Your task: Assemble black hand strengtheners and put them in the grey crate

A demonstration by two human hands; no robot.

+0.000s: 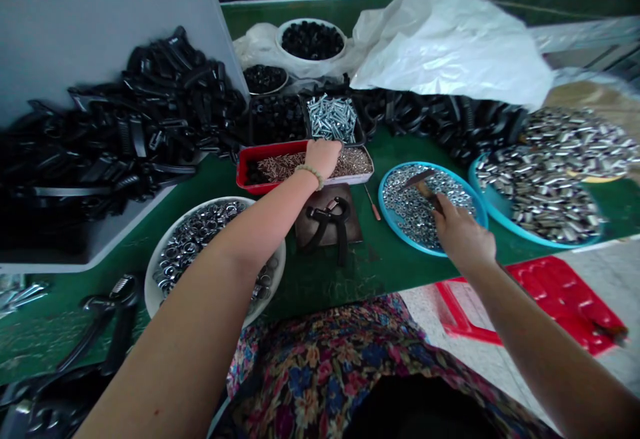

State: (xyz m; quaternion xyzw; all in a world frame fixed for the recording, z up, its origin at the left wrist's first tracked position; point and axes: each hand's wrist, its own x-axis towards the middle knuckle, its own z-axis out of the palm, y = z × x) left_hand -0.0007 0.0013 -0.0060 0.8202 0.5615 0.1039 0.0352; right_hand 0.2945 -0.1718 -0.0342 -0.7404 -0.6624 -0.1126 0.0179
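At the far left we see a heap of black plastic parts [125,126] piled against a grey board. Just in front of it stands a white bowl [150,279] full of shiny metal rings, partly crossed by the person's left forearm.

The left hand [323,157], with a bead bracelet at the wrist, reaches forward with its fingers dipped into a red tray [243,171] of small coppery pins. The fingers are hidden in the tray, so we cannot tell whether they pinch anything.

Near the tray, towards the person, a black hand gripper [330,219] lies on a brown block [353,229], and a small screwdriver [372,202] lies just beside the block on the green table [390,152].

Further right, the right hand [463,232] is closed around a tool [421,184], which looks like a flat blade on a wooden handle. The tool's tip rests among the nuts in a blue plate [381,198].

Beside that, a second blue plate [500,216] holds silvery cylinders. A white plastic bag [450,39] lies behind it, and a red stool [550,299] stands below the table edge.
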